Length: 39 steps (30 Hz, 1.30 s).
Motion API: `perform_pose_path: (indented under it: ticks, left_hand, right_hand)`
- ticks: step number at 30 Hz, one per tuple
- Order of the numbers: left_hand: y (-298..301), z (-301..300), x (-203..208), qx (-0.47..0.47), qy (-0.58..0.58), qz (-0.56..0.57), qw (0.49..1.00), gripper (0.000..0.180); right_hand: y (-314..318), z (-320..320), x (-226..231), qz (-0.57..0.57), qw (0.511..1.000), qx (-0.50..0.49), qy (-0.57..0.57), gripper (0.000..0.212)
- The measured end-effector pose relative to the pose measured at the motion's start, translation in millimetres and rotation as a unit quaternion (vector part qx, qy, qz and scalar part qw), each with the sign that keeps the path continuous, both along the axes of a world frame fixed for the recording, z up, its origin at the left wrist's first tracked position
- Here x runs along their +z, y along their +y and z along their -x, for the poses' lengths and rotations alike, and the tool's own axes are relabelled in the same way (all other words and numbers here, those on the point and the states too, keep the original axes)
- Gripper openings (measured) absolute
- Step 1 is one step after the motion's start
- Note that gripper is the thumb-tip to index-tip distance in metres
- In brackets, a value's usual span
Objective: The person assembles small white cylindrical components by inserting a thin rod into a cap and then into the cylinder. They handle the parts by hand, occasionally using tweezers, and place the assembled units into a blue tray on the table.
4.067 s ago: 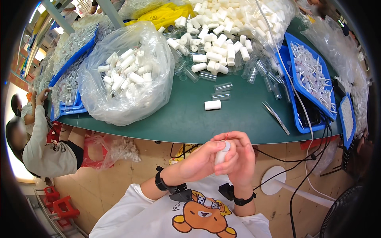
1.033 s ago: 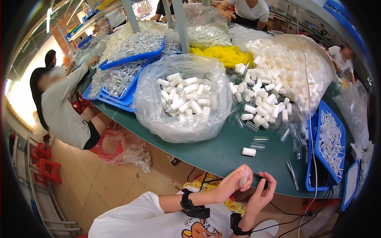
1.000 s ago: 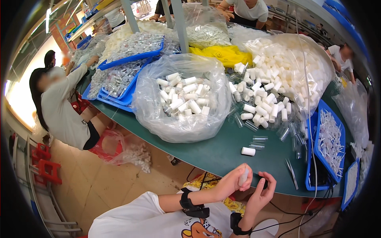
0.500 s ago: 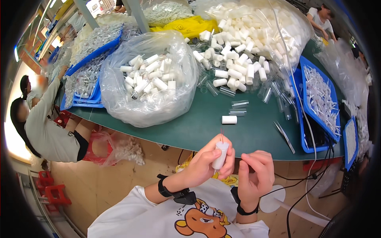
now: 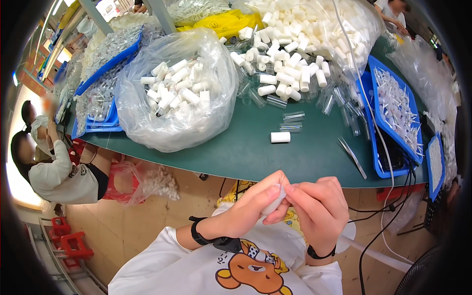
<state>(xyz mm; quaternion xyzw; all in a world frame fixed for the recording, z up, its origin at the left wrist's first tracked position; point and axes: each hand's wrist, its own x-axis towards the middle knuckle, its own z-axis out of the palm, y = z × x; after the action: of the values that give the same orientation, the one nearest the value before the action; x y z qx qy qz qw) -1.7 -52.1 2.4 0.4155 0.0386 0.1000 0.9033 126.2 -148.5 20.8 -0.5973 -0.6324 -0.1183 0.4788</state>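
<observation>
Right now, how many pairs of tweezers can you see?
1: the tweezers lie on the green table, beyond and right of your right hand; others may be hidden.

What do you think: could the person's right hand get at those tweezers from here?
Probably yes. The tweezers lie on the green tabletop, ahead and to the right of the right hand, with nothing visible blocking them. That hand is busy at the white cylinder's upper end, though.

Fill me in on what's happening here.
The person's left hand holds a white cylinder; the right hand is at its top end, its exact grip unclear. On the green table lie a lone cylinder, clear tubes and tweezers, with a plastic bag of white pieces to the left.
</observation>
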Motion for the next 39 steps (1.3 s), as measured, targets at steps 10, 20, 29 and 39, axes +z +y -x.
perform_pose_path:
  ticks: [10,20,29,39]
  left_hand:
    - [-2,3,5,0.038,0.047,-0.154,0.986,0.022]
    - [-4,2,8,0.034,0.109,-0.11,0.987,0.025]
    - [-6,-4,3,0.069,0.082,0.044,0.993,0.027]
    - [-11,-6,-5,0.088,0.066,0.139,0.984,0.024]
  right_hand:
    - [-5,-9,-1,0.025,0.998,0.055,-0.013,0.033]
    - [-8,-4,-1,0.026,0.995,0.064,-0.074,0.033]
    - [6,2,-12,0.002,0.997,0.075,0.021,0.039]
    - [15,7,-16,-0.016,0.996,0.073,0.053,0.033]
